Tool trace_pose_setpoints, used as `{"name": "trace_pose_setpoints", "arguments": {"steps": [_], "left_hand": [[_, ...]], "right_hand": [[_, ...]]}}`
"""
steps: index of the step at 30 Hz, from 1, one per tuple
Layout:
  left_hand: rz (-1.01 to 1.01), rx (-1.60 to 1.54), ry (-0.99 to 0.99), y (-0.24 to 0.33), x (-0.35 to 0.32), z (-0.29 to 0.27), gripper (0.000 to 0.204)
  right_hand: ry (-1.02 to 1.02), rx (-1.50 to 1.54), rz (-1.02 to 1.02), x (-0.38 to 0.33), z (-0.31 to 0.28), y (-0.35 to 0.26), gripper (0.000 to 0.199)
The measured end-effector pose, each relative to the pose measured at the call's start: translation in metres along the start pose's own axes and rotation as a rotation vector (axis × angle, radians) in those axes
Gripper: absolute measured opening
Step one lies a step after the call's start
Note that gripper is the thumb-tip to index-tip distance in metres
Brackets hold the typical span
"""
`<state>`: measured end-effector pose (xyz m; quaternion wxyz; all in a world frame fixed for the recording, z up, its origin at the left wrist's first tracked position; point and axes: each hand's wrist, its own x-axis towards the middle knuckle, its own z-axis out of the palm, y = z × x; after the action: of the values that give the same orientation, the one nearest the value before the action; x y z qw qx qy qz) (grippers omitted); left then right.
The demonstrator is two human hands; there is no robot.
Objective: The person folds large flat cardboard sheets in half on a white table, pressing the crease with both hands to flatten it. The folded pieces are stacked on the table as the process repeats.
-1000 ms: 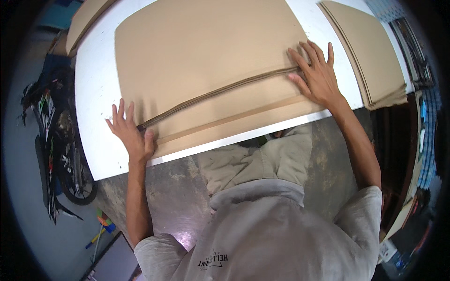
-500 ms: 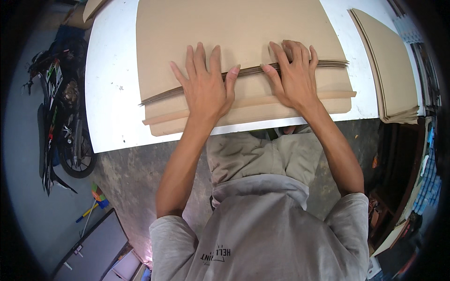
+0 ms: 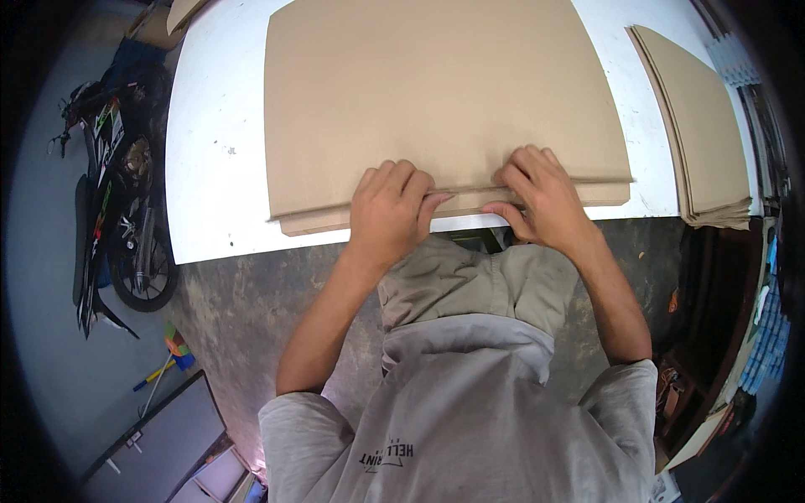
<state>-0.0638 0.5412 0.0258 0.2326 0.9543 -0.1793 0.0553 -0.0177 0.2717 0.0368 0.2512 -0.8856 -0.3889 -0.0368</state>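
Observation:
A wide stack of brown cardboard sheets lies on the white table, its near edge close to the table's front. From under that edge a lower brown sheet sticks out toward me. My left hand is curled over the near edge of the stack, left of the middle, with its thumb stretched along the edge. On the right of the middle, my right hand holds the same edge with bent fingers on top and the thumb in front. Its fingertips are partly hidden.
Another pile of brown cardboard lies at the table's right side. On the floor to the left stands a motorcycle. A corner of brown board shows at the far left, and a dark shelf stands at the lower right.
Both hands have come nearer to me, drawing the upper sheets over the folded strip toward the table's front. The fingers, stretched out before, are now bent round the edge.

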Motion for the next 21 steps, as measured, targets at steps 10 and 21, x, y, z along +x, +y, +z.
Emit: {"name": "trace_pose_setpoints", "arguments": {"steps": [10, 21], "left_hand": [[-0.133, 0.241, 0.362, 0.028, -0.018, 0.02, 0.054], [0.139, 0.005, 0.22, 0.003, -0.017, 0.016, 0.035]], "right_hand": [[0.219, -0.115, 0.064, 0.03, 0.017, 0.003, 0.017], [0.187, 0.03, 0.032, -0.021, 0.012, -0.007, 0.035]]}}
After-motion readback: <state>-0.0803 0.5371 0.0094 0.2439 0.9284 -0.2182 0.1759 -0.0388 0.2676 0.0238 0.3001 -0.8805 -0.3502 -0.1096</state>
